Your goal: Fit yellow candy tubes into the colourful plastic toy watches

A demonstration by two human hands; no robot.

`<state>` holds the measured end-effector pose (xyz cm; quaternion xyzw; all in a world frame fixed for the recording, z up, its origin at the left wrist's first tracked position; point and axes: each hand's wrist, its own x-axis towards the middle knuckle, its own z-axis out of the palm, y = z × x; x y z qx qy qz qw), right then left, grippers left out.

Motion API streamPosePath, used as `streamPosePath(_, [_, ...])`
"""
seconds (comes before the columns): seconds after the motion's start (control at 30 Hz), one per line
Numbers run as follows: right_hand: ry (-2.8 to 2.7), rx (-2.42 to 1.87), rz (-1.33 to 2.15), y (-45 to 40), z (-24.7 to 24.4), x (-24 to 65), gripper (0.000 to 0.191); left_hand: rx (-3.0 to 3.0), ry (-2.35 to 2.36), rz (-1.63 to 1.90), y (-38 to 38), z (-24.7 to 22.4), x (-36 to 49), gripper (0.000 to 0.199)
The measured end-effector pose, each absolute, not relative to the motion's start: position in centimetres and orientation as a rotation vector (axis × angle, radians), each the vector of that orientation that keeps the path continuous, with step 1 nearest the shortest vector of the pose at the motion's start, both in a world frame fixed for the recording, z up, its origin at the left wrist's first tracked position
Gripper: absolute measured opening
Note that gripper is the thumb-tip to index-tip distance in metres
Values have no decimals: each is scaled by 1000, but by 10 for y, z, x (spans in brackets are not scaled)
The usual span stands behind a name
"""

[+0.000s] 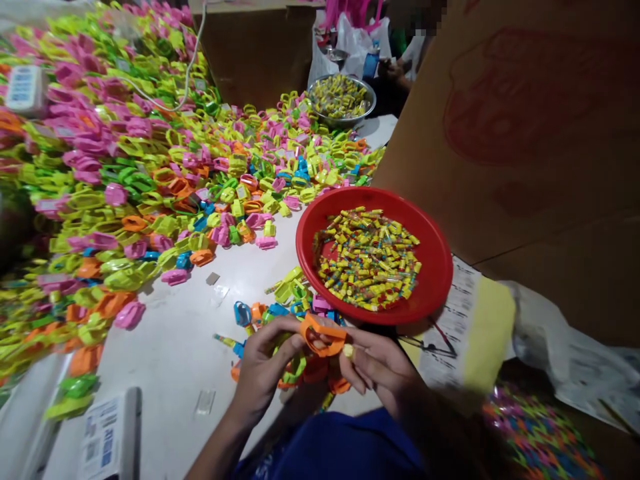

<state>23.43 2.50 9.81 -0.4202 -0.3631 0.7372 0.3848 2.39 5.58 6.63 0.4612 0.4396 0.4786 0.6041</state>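
Note:
An orange plastic toy watch [325, 337] is held up in front of me, its band forming a loop. My left hand [270, 363] grips the left side of it between thumb and fingers. My right hand [375, 363] is at its right side, with a small yellow-ended tube [349, 350] pinched between thumb and fingers; most of the tube is hidden. Beneath and behind my hands lies a small heap of toy watches [243, 313] in blue, orange and green, with some yellow tubes among them.
Beyond my hands stands a red basin [375, 197] of small yellow tubes. A large pile of colourful toy watches [100, 160] covers the left and back. Farther off is a metal bowl [370, 107]. A cardboard box [525, 133] rises at right; a white box [110, 433] lies front left.

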Motion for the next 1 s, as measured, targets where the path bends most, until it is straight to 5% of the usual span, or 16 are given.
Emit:
streamPosePath(0.67, [-936,-893,1880,24,81,227,61,976,1029,1113,53,64,22,35])
streamPosePath(1.0, [-1141,-1154,1704,25,79,219,63,1109,1084,1086,47,63,11,31])
